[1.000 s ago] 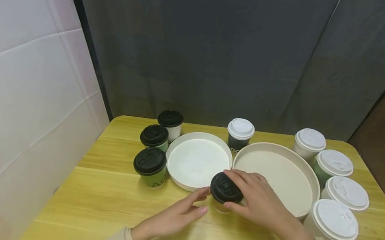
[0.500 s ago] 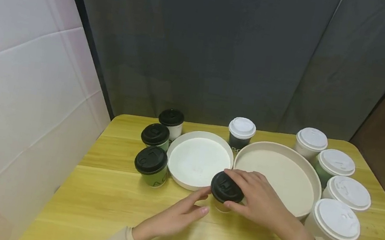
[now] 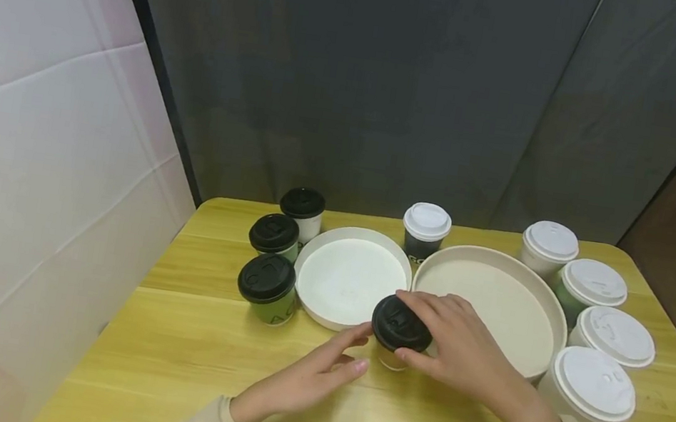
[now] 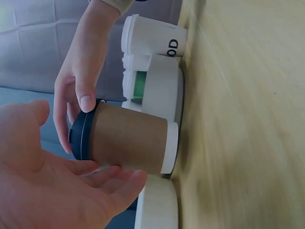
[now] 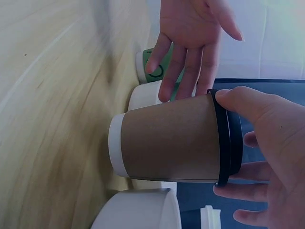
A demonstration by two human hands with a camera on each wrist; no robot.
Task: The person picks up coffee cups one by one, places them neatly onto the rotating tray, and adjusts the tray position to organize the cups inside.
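Note:
A brown paper coffee cup (image 5: pixel 171 138) with a black lid (image 3: pixel 402 323) stands upright on the table in front of the two round trays. My right hand (image 3: pixel 456 343) holds this cup by the lid, its thumb on the near side and the fingers over the far side. At the cup's left, my left hand (image 3: pixel 308 376) is held with extended fingers and the palm turned toward it. Its fingertips (image 4: pixel 136 179) are close beside the cup wall; whether they touch it, I cannot tell.
A white round tray (image 3: pixel 302 300) and a larger cream tray (image 3: pixel 554 349) lie behind the cup. Black-lidded cups (image 3: pixel 267 287) line the left side, white-lidded cups (image 3: pixel 588 390) the right. One dark cup with a white lid (image 3: pixel 425 230) stands at the back between the trays.
Both hands and the brown cup keep nearly the same places. The head view has tilted slightly, so the table sits a little higher in it.

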